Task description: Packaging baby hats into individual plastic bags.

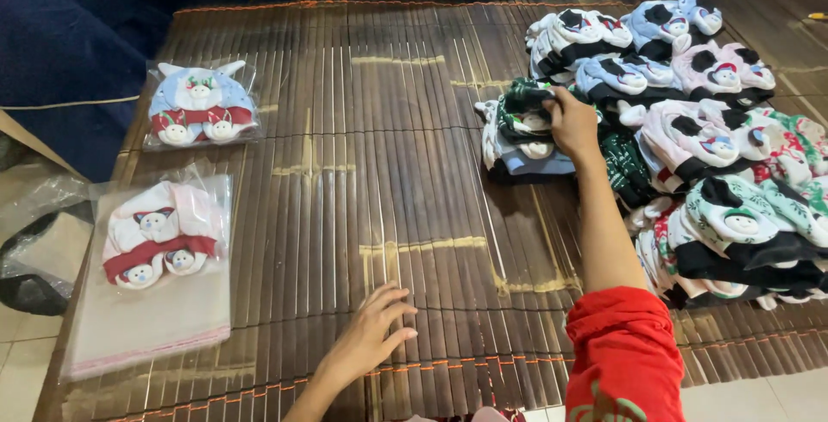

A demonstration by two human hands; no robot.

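Bamboo mat [362, 172] covers the floor, dark brown slats. Right hand [572, 120] reaches far right, fingers clenched on the top of a small stack of baby hat sets [522, 133], dark green one on top, white and blue ones under it. Stack sits at the left edge of a big heap of hat sets [716, 129], pink, blue, green and white with black bands, spread over the right side of the mat. Red sleeve [625, 353] shows on the right arm, near edge. Left hand [371, 340] lies flat on the mat near the person, fingers spread, released, holding nothing. Far left: bagged blue hat set [200, 104] in clear plastic. Near left: pink hat set [155, 236] lying on a pile of clear plastic bags [147, 318]. Both well apart from either hand.
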